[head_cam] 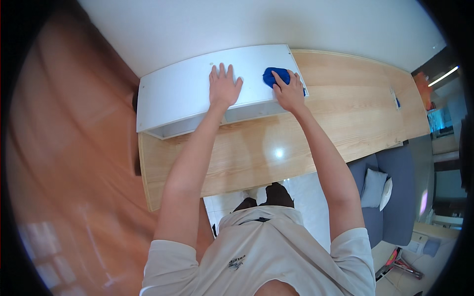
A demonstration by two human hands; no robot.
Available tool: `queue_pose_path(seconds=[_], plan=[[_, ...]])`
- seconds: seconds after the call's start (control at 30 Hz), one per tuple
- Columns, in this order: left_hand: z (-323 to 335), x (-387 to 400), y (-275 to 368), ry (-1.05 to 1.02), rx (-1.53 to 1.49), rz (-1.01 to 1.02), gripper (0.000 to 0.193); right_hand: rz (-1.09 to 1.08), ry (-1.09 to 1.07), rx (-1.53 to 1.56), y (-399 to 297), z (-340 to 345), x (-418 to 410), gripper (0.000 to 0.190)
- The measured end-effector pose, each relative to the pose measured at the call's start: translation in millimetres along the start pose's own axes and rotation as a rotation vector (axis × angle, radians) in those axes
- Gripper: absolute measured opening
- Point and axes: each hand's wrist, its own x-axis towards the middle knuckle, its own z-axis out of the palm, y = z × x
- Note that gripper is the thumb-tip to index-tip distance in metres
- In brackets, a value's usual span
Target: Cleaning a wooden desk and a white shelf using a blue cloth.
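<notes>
A white shelf unit [177, 92] with open compartments at its front stands on a wooden desk [244, 148], against the wall. My left hand [224, 87] lies flat on the unit's top near the middle, fingers spread, holding nothing. Toward the right end of that top, my right hand [290, 90] grips a bunched blue cloth [276, 77] and presses it on the white surface. A bit of blue also shows at the unit's right edge, beside the hand. The palm side of both hands is hidden.
A glossy brown wooden panel [81, 148] rises along the left. The white wall [259, 22] borders the desk's back. A slot [395, 98] with something blue in it sits near the desk's right end. Beyond the desk stands a grey-blue sofa [398, 192] with cushions [374, 188].
</notes>
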Motion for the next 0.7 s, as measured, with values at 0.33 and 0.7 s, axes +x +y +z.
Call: queue_pose_path(seconds=[0.33, 0.7], plan=[[-6.1, 1.6, 6.0, -0.024, -0.037, -0.035, 0.066, -0.069, 0.023, -0.01, 25.5, 33.5, 65.9, 0.046], [-8.0, 2.3, 6.2, 0.01, -0.007, -0.104, 0.061, -0.155, 0.087, -0.026, 31.1, 67.3, 129.6, 0.046]])
